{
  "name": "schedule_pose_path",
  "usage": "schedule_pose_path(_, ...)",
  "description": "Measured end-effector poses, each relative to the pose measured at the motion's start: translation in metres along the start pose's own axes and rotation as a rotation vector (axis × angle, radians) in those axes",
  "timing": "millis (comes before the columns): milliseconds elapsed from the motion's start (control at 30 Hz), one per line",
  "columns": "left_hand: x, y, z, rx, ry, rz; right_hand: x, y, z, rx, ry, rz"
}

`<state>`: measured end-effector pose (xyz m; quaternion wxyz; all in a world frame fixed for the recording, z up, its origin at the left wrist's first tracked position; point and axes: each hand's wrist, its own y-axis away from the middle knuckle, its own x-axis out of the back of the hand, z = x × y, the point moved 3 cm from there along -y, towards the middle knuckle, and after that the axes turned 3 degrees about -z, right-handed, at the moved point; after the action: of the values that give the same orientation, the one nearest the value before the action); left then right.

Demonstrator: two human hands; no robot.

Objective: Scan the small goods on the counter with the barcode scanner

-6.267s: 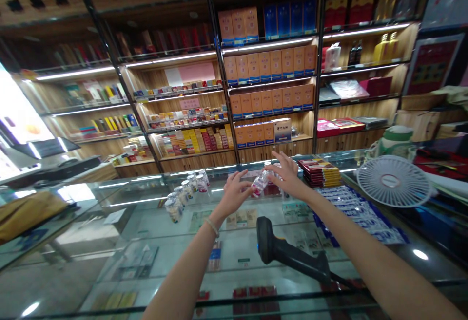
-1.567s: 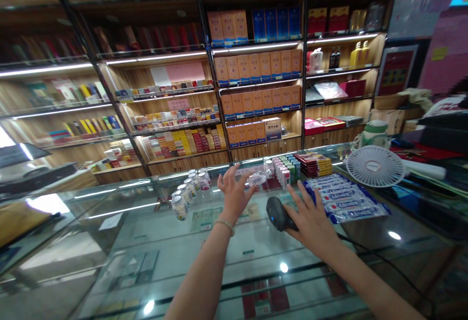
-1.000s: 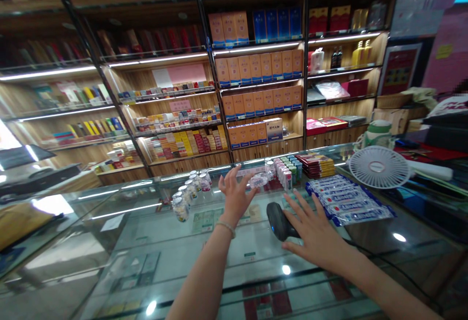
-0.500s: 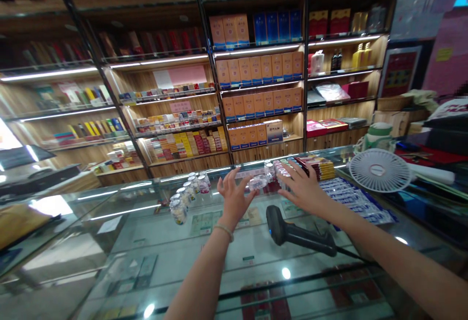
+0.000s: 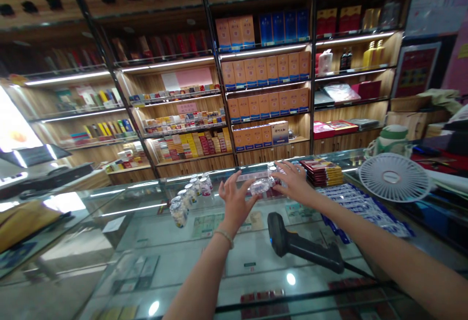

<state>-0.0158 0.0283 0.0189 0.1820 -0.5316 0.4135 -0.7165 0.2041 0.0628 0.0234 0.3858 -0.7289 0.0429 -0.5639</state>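
Note:
A small clear bottle (image 5: 260, 186) lies sideways between my hands, just over the glass counter. My left hand (image 5: 234, 197) pinches its left end between thumb and forefinger, while the other fingers stay raised. At its right end, the fingers of my right hand (image 5: 292, 179) are closed on it; they partly hide that end. Behind my right hand stand more small jars (image 5: 271, 166), mostly covered. To the left, a slanting row of small capped jars (image 5: 179, 212) stands on the counter. Below my right hand lies a black barcode scanner (image 5: 303, 244) with its cable.
Right of my hands are a stack of red-and-yellow packs (image 5: 323, 170), blue-and-white packets (image 5: 360, 208) and a white fan (image 5: 395, 178). A green-and-white jug (image 5: 392, 141) stands behind the fan. Shelves of orange boxes (image 5: 268, 106) line the wall beyond the glass counter (image 5: 219, 271).
My right hand has moved left from the jars onto the right end of the clear bottle. My left hand keeps its pinch. The view has shifted slightly.

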Motion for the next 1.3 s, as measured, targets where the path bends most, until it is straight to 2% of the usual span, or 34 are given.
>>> schedule_pose_path(300, -0.009, -0.003, 0.005, 0.085, -0.008, -0.065, 0.006, -0.012, 0.011, 0.026, -0.17, 0.027)
schedule_pose_path(467, -0.019, -0.002, 0.012, 0.064, 0.004, -0.12, 0.012, -0.02, 0.009, 0.009, -0.256, 0.043)
schedule_pose_path(700, -0.029, 0.0, 0.022, -0.019, -0.016, -0.212, 0.008, -0.02, 0.008, -0.023, -0.279, 0.085)
schedule_pose_path(967, -0.019, -0.008, 0.029, 0.081, 0.02, -0.179, 0.012, -0.023, 0.003, -0.113, -0.232, 0.148)
schedule_pose_path(1300, -0.02, -0.009, 0.036, 0.09, 0.013, -0.118, 0.01, -0.02, -0.016, -0.128, -0.189, 0.147)
